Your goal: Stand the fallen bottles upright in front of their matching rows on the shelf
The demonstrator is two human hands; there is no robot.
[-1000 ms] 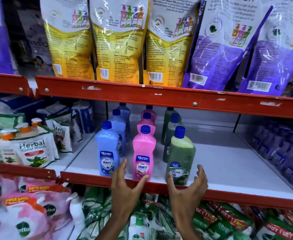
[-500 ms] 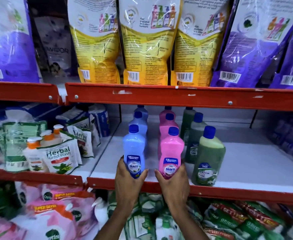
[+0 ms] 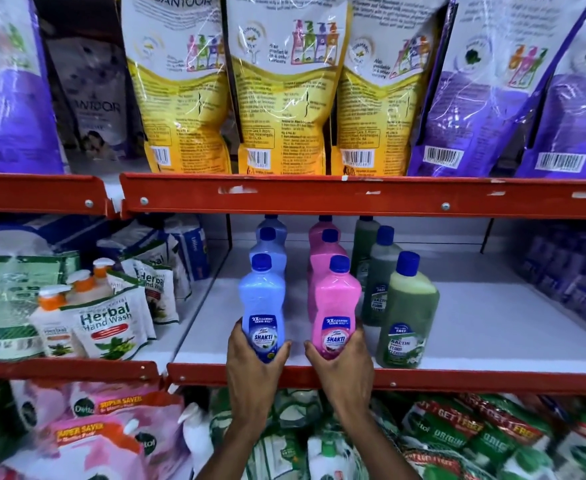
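Note:
Three rows of bottles with blue caps stand on the white middle shelf. The front blue bottle is upright at the shelf's front edge, and my left hand grips its base. Beside it the front pink bottle stands upright with my right hand wrapped around its base. The front green bottle stands free to the right, leaning slightly. Behind each front bottle, two more of the same colour line up towards the back.
A red rail edges the shelf front; another red rail runs overhead. Herbal hand wash packs fill the left bay. Yellow and purple refill pouches stand above. Pink and green pouches lie on the shelf below.
My hands rose from below the rail, where they were open, and closed on the blue and pink front bottles. The camera has moved closer to the shelf.

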